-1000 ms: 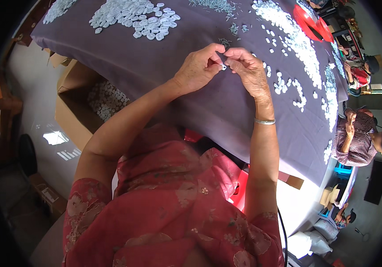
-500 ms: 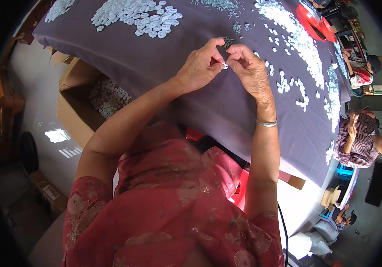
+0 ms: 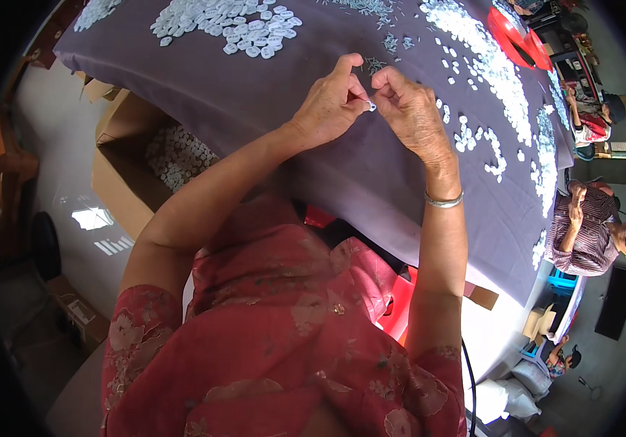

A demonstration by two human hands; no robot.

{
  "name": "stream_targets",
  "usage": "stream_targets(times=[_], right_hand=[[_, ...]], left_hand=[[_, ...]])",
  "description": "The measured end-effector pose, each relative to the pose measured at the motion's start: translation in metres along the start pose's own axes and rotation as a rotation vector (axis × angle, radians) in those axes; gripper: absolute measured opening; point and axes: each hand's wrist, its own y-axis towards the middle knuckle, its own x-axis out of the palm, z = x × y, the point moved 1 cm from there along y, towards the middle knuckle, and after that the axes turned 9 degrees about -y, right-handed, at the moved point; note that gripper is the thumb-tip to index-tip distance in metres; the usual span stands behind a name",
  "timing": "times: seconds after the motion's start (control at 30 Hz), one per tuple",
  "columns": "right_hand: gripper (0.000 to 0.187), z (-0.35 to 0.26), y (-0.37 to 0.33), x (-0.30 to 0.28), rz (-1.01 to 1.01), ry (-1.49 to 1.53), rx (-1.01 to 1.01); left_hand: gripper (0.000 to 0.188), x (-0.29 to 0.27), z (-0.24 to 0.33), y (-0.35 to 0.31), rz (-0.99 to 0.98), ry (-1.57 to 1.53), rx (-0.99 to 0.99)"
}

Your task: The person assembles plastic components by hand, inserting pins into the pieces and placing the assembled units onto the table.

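Over the near part of the cloth-covered table, my left hand (image 3: pixel 327 109) is closed in a pinch on a small white plastic piece (image 3: pixel 372 106), whose end sticks out past thumb and fingertip. My right hand (image 3: pixel 413 116), a bracelet on its wrist, is just right of the piece, fingers curled in toward the thumb. Whatever the right fingertips hold, if anything, is too small or hidden to make out. Beyond both hands lies a little heap of thin grey pins (image 3: pixel 375 64). Small white pieces (image 3: pixel 466 137) lie scattered to the right of my right hand.
Flat white oval pieces (image 3: pixel 258 33) are heaped at the far left of the table (image 3: pixel 305 182). More pins (image 3: pixel 367 7) and a long white pile (image 3: pixel 502 87) lie farther back, by a red tray (image 3: pixel 506 33). A cardboard box (image 3: pixel 120 156) of pieces stands left. Another person (image 3: pixel 582 229) sits at right.
My right hand has drawn slightly to the right, its forearm shifting the same way. The left hand has barely moved and still pinches the white piece.
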Motion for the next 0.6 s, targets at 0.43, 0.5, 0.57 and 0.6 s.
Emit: stream_targets(times=[0.43,0.5,0.57,0.6], right_hand=[[0.015,-0.0025,0.0000,0.0031,0.046,0.052,0.051],[0.015,-0.0009,0.0010,0.0026,0.040,0.046,0.049],[0.014,0.0010,0.0019,0.0023,0.032,0.040,0.047],[0.015,0.0021,0.0023,0.0022,0.016,0.047,0.049]], left_hand=[[0.060,-0.0022,0.0011,0.0025,0.002,-0.044,-0.066],[0.060,-0.0030,0.0031,0.0031,-0.019,-0.075,-0.099],[0.061,-0.0045,0.0024,0.0042,-0.030,-0.070,-0.095],[0.061,-0.0050,0.0020,0.0047,-0.039,-0.066,-0.092]])
